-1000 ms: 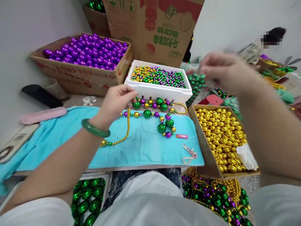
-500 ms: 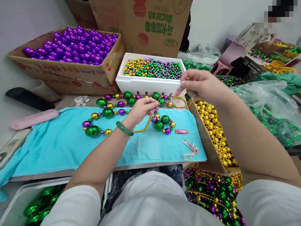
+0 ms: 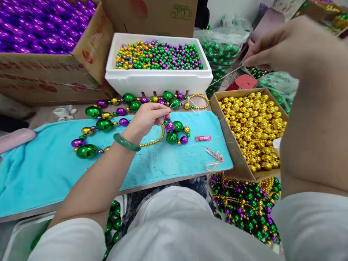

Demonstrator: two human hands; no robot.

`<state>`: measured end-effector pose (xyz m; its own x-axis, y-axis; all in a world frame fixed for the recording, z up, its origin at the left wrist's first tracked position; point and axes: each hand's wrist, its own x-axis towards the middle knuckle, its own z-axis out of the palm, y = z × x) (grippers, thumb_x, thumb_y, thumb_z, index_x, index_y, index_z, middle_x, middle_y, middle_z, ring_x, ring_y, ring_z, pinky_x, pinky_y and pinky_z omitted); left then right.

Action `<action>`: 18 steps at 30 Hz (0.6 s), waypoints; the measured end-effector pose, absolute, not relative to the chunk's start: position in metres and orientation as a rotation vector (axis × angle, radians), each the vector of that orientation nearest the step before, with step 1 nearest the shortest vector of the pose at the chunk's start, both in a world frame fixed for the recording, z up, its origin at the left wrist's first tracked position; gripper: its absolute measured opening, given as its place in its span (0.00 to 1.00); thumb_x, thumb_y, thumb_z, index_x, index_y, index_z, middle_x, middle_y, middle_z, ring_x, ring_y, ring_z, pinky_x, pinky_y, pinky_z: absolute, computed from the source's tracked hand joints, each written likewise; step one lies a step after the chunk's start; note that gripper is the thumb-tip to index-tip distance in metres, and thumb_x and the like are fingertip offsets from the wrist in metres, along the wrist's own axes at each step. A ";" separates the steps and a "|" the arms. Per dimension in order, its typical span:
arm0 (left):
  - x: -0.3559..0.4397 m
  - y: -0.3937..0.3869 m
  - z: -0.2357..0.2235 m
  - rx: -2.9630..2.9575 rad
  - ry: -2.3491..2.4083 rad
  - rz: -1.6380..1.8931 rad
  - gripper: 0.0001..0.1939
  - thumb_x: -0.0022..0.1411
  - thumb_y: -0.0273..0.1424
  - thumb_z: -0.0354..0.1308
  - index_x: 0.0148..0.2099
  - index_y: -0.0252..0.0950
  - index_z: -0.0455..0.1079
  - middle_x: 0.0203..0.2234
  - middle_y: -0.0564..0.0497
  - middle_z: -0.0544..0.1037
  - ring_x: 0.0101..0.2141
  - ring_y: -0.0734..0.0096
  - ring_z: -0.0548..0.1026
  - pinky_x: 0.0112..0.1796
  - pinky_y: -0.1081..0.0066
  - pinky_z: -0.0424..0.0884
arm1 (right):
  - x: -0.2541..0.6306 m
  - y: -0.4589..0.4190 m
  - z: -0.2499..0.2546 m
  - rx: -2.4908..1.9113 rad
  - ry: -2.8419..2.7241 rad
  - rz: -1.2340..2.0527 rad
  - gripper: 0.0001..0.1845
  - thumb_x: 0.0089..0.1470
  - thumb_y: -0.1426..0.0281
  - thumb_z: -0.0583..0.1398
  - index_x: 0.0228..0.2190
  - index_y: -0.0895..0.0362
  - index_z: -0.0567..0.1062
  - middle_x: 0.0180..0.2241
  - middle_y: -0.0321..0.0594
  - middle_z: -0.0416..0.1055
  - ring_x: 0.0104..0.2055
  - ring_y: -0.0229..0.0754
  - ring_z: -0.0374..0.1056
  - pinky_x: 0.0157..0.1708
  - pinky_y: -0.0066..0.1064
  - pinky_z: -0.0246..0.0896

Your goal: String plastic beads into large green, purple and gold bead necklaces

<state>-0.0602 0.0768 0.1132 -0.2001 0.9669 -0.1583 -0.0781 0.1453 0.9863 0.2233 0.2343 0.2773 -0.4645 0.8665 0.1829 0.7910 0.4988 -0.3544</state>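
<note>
My left hand point(image 3: 152, 116), with a green bangle point(image 3: 126, 142) at the wrist, pinches a bead necklace by its cord over the turquoise towel point(image 3: 174, 163). From its fingers hang purple and green beads point(image 3: 174, 132) and a strand of small gold beads point(image 3: 156, 141). A thin loop of thread stands up at the fingertips. My right hand point(image 3: 274, 50), raised at the upper right and slightly blurred, pinches the end of a white thread point(image 3: 225, 77) that slants down toward the left. A finished-looking bead strand point(image 3: 134, 106) lies along the back of the towel.
A white foam box point(image 3: 157, 78) of small mixed beads stands behind, beside a carton point(image 3: 54, 79) of purple beads. At right is a carton point(image 3: 232, 152) of gold beads. A small pink packet point(image 3: 203, 138) and pink scissors point(image 3: 213, 154) lie on the towel. Bead strands point(image 3: 244, 210) hang below.
My right hand has moved up and to the right, away from the left, drawing the thread out long. My left hand keeps its pinch. The camera view has shifted down and right.
</note>
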 end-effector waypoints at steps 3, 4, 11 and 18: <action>-0.051 0.082 0.101 0.895 1.430 1.274 0.06 0.48 0.30 0.68 0.27 0.34 0.74 0.22 0.49 0.76 0.17 0.80 0.63 0.20 0.73 0.60 | 0.220 0.242 0.230 -1.721 -2.444 0.292 0.20 0.52 0.61 0.60 0.35 0.68 0.80 0.24 0.35 0.70 0.31 0.35 0.68 0.31 0.33 0.56; -0.049 0.083 0.098 0.884 1.449 1.273 0.06 0.48 0.30 0.67 0.27 0.34 0.74 0.22 0.49 0.76 0.17 0.79 0.64 0.20 0.72 0.61 | 0.222 0.242 0.210 -1.758 -2.447 0.204 0.18 0.51 0.64 0.62 0.34 0.68 0.80 0.26 0.38 0.71 0.34 0.37 0.68 0.33 0.33 0.57; -0.052 0.076 0.089 0.872 1.477 1.247 0.05 0.49 0.30 0.66 0.29 0.33 0.76 0.24 0.48 0.77 0.17 0.81 0.64 0.18 0.75 0.59 | 0.253 0.151 0.090 -1.860 -2.550 0.547 0.10 0.46 0.67 0.66 0.21 0.55 0.70 0.22 0.39 0.65 0.31 0.44 0.64 0.31 0.33 0.55; -0.059 0.075 0.094 0.779 1.386 1.260 0.08 0.48 0.30 0.67 0.30 0.32 0.75 0.26 0.49 0.77 0.17 0.84 0.64 0.17 0.79 0.59 | 0.282 0.083 0.019 -1.865 -2.519 0.700 0.06 0.47 0.72 0.62 0.28 0.56 0.69 0.29 0.44 0.69 0.31 0.44 0.65 0.28 0.31 0.49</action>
